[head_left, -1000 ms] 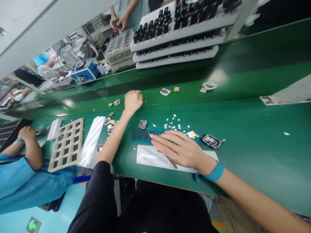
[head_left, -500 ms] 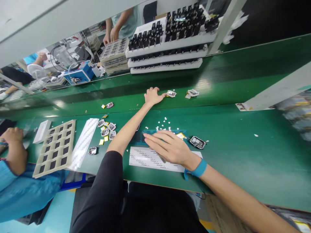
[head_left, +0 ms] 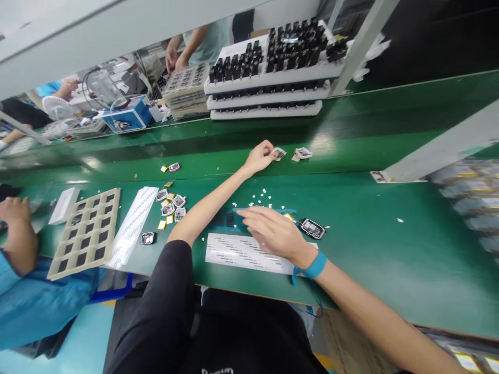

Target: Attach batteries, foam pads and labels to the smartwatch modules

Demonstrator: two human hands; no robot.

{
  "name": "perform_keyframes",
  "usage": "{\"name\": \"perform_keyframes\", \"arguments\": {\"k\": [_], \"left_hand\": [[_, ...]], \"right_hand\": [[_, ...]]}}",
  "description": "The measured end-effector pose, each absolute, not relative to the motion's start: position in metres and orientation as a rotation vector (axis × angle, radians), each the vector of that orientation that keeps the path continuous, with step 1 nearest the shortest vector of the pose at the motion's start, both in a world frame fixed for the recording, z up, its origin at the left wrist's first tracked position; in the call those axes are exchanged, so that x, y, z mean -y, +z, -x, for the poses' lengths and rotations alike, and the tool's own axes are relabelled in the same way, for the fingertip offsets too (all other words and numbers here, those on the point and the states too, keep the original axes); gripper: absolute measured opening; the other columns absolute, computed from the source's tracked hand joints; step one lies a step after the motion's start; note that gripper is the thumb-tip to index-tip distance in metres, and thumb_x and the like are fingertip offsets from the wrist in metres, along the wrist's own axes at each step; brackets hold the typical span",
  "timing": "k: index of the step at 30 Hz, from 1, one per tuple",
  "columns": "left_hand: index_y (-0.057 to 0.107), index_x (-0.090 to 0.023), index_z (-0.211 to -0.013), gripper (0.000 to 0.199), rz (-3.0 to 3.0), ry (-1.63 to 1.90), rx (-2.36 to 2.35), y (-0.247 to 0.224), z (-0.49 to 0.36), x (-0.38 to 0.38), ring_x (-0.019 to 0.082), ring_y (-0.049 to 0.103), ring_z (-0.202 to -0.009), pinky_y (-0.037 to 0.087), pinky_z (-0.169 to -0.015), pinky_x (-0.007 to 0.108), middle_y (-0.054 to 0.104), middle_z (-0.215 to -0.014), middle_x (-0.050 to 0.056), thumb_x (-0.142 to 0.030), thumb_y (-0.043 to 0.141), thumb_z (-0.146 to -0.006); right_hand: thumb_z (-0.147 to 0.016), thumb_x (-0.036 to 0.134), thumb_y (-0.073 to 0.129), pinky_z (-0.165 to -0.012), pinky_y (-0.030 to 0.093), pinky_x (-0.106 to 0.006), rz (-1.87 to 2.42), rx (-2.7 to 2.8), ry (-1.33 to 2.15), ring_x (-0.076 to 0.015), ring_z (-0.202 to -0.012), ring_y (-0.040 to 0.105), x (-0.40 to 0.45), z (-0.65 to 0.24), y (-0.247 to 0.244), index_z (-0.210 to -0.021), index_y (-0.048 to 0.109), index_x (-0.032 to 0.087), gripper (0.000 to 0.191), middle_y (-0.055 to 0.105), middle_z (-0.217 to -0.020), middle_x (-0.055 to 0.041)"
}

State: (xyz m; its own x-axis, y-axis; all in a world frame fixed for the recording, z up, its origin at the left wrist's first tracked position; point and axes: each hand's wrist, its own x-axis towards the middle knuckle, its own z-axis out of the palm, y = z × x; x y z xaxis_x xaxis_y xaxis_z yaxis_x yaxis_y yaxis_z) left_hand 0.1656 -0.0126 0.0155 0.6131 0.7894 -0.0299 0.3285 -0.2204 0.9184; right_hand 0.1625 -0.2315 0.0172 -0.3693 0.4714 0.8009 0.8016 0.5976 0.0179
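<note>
My left hand [head_left: 260, 158] reaches to the raised green ledge, thumb and fingers closed on the edge of a small watch-like case [head_left: 279, 154] with exposed innards. A similar case [head_left: 303, 152] with a yellow-edged battery lies just right of it. My right hand [head_left: 275, 231], with a blue wrist strap [head_left: 315, 265], hovers over a teal strip [head_left: 228, 219] and a white printed sheet [head_left: 230, 250]. Its fingers are pressed together and hide whatever is between them. Close by its right side lies a black-rimmed open case [head_left: 312, 228]. White scraps [head_left: 262, 197] are scattered beyond the hand.
Several cases with batteries [head_left: 168, 209] lie left, near another printed sheet [head_left: 134, 223] and a compartment tray [head_left: 88, 231]. A co-worker's hand [head_left: 16, 213] is at far left. Stacked trays of black parts [head_left: 268, 93] stand behind; a white post [head_left: 429, 145] rises at right.
My left hand has moved slightly right and closed from spread fingers onto the case, which is now tilted. My right hand has stayed over the strip, its fingers shifting slightly.
</note>
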Motion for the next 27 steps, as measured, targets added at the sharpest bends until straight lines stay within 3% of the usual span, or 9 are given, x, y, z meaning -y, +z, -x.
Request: {"name": "perform_keyframes", "arguments": {"k": [3,5,9,13,16,23,27], "left_hand": [[0.055,-0.020,-0.118,0.013,-1.683,0.565,-0.792,0.025,-0.122,0.048,0.013,0.077,-0.082,0.060,-0.085,0.029,0.080,-0.103,0.005,-0.024,0.051,-0.107],[0.055,-0.021,-0.124,0.025,-1.518,0.606,-0.576,0.030,-0.081,0.079,0.014,0.078,-0.076,0.061,-0.079,0.028,0.080,-0.102,0.005,-0.030,0.063,-0.102],[0.058,-0.020,-0.110,0.044,-1.376,0.617,-0.492,0.033,-0.013,0.138,0.014,0.078,-0.070,0.064,-0.070,0.026,0.077,-0.088,0.001,-0.053,0.078,-0.089],[0.054,-0.023,-0.104,0.049,-1.275,0.616,-0.545,0.026,0.009,0.164,0.013,0.077,-0.069,0.065,-0.069,0.026,0.075,-0.081,-0.002,-0.062,0.078,-0.087],[0.049,-0.023,-0.098,0.052,-1.218,0.618,-0.583,0.022,0.011,0.164,0.012,0.076,-0.065,0.065,-0.065,0.026,0.074,-0.082,-0.003,-0.063,0.079,-0.085],[0.052,-0.025,-0.103,0.053,-1.147,0.661,-0.594,0.023,0.013,0.171,0.014,0.076,-0.062,0.068,-0.063,0.029,0.071,-0.078,-0.005,-0.067,0.077,-0.085],[0.057,-0.024,-0.110,0.042,-1.257,0.701,-0.640,0.021,0.014,0.180,0.013,0.078,-0.068,0.068,-0.065,0.027,0.072,-0.077,-0.003,-0.062,0.069,-0.094]], "right_hand": [[-0.099,0.003,0.045,-0.071,0.057,-0.028,1.112,1.882,-0.467,-0.0148,-0.080,0.067,0.232,-0.169,0.018,-0.120,0.061,0.017,0.030,0.073,-0.087,-0.0029],[-0.100,0.003,0.046,-0.063,0.051,-0.026,1.191,1.769,-0.442,-0.0129,-0.067,0.062,0.233,-0.172,0.020,-0.129,0.058,0.016,0.035,0.068,-0.079,0.0000],[-0.098,0.014,0.066,-0.052,0.042,-0.024,1.296,1.732,-0.370,-0.0092,-0.057,0.056,0.237,-0.175,0.025,-0.133,0.060,0.018,0.036,0.064,-0.074,0.0036],[-0.098,0.013,0.063,-0.048,0.037,-0.023,1.252,1.904,-0.297,-0.0069,-0.058,0.058,0.241,-0.171,0.026,-0.109,0.064,0.023,0.015,0.068,-0.078,0.0045],[-0.096,0.012,0.062,-0.047,0.038,-0.022,1.217,1.939,-0.256,-0.0068,-0.059,0.060,0.242,-0.168,0.026,-0.101,0.060,0.023,0.012,0.071,-0.081,0.0038],[-0.096,0.019,0.072,-0.050,0.047,-0.024,1.285,1.918,-0.231,-0.0102,-0.061,0.064,0.247,-0.164,0.030,-0.122,0.062,0.023,0.028,0.076,-0.090,-0.0005],[-0.095,0.015,0.072,-0.056,0.054,-0.026,1.319,1.936,-0.248,-0.0140,-0.073,0.072,0.251,-0.160,0.030,-0.124,0.063,0.021,0.031,0.077,-0.096,-0.0042]]}}
